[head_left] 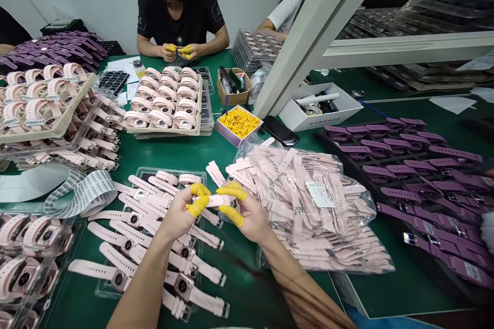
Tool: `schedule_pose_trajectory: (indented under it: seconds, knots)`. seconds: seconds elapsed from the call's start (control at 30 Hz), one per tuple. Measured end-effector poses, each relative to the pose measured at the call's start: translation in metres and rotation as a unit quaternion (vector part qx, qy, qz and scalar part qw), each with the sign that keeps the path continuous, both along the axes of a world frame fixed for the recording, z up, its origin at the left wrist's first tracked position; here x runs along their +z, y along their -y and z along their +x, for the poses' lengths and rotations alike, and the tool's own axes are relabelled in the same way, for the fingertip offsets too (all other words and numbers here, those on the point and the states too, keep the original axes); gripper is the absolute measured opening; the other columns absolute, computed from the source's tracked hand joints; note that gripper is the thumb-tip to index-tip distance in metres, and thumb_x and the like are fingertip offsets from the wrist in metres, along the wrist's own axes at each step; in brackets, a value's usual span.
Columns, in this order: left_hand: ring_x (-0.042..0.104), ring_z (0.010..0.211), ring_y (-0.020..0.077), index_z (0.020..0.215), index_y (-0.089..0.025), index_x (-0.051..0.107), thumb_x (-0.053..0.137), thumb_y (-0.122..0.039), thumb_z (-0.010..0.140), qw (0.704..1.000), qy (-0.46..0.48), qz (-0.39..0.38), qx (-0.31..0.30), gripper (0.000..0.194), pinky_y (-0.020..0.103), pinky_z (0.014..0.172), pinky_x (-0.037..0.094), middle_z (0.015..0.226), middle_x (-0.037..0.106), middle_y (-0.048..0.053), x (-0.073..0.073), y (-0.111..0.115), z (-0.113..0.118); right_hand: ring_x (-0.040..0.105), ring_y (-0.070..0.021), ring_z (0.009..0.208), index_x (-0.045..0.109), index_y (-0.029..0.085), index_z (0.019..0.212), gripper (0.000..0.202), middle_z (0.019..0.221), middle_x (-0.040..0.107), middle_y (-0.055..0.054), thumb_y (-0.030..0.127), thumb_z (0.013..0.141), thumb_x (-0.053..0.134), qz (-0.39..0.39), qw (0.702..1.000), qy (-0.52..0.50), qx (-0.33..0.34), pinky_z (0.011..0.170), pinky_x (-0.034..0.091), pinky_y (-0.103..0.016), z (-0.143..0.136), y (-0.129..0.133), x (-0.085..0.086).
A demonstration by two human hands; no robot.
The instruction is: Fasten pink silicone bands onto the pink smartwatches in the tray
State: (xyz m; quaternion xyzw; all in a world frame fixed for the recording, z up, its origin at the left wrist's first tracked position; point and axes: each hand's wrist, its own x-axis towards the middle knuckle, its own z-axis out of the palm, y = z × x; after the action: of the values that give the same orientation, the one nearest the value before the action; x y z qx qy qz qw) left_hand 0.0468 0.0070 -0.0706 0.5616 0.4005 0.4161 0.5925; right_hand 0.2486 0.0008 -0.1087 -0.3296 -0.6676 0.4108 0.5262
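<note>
A pale pink watch strap (214, 200) is stretched between my two hands, its metal buckle end toward the right. My left hand (178, 218), with yellow finger cots on thumb and fingers, pinches one end. At the buckle end, my right hand (252, 217) holds the strap between yellow-covered thumb and finger. Below and left of my hands, several watches with pink straps (185, 253) lie spread out on a clear tray (102, 288), dark sensor backs up. Just right of my right hand sits a plastic bag of loose pink straps (295, 200).
Beyond my hands stand a tray of looped pink watches (164, 97) and a box of yellow finger cots (238, 126). A label roll (87, 193) lies left. Purple straps (417, 175) fill the right. A white post (309, 36) rises ahead; a co-worker (179, 15) sits opposite.
</note>
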Motion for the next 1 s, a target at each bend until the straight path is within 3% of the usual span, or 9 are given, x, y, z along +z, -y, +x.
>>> schedule_pose_trajectory:
  seconds: [0.17,0.33,0.4,0.53,0.8,1.0]
  knots:
    - [0.059,0.091,0.0236,0.083,-0.02,0.067,0.065,-0.042,0.094,0.996,-0.078,0.0,-0.038,0.025,0.034,0.08,0.046,0.086,0.066,0.005,0.009,0.001,0.001,0.063,-0.0218,0.088,0.073,0.026,0.114,0.024,0.093,0.065,-0.005,0.043,0.097,0.069,0.022,0.999,0.033,-0.009,0.078,0.057,-0.039,-0.003,0.0,0.002]
    - [0.058,0.086,0.022,0.081,-0.019,0.066,0.064,-0.043,0.095,0.999,-0.044,0.005,-0.023,0.028,0.033,0.078,0.045,0.087,0.065,0.005,0.006,-0.001,-0.001,0.069,-0.0216,0.093,0.067,0.026,0.124,0.045,0.105,0.071,-0.007,0.053,0.089,0.076,-0.091,0.994,-0.06,-0.006,0.082,0.062,-0.038,-0.005,0.003,-0.01]
    - [0.056,0.082,0.0208,0.081,-0.019,0.066,0.064,-0.042,0.095,0.999,-0.028,0.007,-0.016,0.027,0.032,0.077,0.045,0.087,0.065,0.005,0.003,-0.002,-0.002,0.07,-0.0213,0.093,0.068,0.026,0.12,0.042,0.106,0.071,-0.007,0.053,0.089,0.077,-0.113,0.99,-0.087,-0.015,0.081,0.063,-0.037,-0.006,0.004,-0.011]
    - [0.054,0.079,0.0191,0.08,-0.019,0.065,0.068,-0.038,0.094,0.999,-0.038,0.019,-0.02,0.023,0.031,0.076,0.044,0.088,0.065,0.004,0.004,-0.001,-0.001,0.068,-0.02,0.088,0.074,0.026,0.108,0.027,0.094,0.068,-0.004,0.047,0.092,0.075,-0.048,0.996,-0.074,-0.027,0.081,0.061,-0.037,-0.008,0.001,-0.004]
    - [0.055,0.083,0.0192,0.087,-0.02,0.066,0.065,-0.03,0.097,0.993,-0.087,0.081,-0.025,0.015,0.032,0.078,0.043,0.091,0.065,0.004,0.006,0.002,0.001,0.066,-0.0244,0.09,0.071,0.027,0.115,0.02,0.085,0.068,-0.004,0.036,0.097,0.07,0.107,0.992,0.033,-0.058,0.08,0.057,-0.043,-0.006,-0.001,0.011]
    - [0.057,0.087,0.0189,0.09,-0.019,0.065,0.064,-0.031,0.099,0.996,-0.051,0.073,-0.005,0.014,0.031,0.08,0.043,0.095,0.066,0.004,-0.002,0.004,0.01,0.064,-0.0245,0.09,0.071,0.026,0.114,0.021,0.09,0.069,-0.006,0.036,0.096,0.072,0.095,0.992,0.038,-0.073,0.079,0.056,-0.043,-0.003,-0.003,0.009]
